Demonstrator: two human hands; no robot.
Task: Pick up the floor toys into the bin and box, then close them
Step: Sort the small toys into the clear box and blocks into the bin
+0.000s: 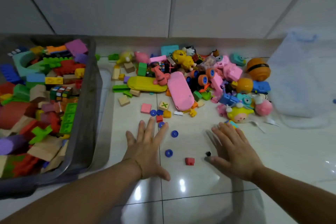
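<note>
A grey bin (87,107) on the left is full of coloured blocks, wooden blocks and a puzzle cube. A heap of toys (190,78) lies on the white tiled floor by the wall: a yellow case, a pink case, cars, orange balls. My left hand (147,147) and my right hand (234,151) are stretched out flat above the floor, fingers straight, holding nothing. Between them lie blue discs (168,153), a red brick (189,161) and a small black piece (208,153). My right fingertips reach a yellow and blue toy (231,123).
A translucent white bag or box (301,78) stands at the right against the wall. The bin's lid or flap (105,114) lies on the floor beside the bin. Bare glossy tiles (200,196) stretch towards me.
</note>
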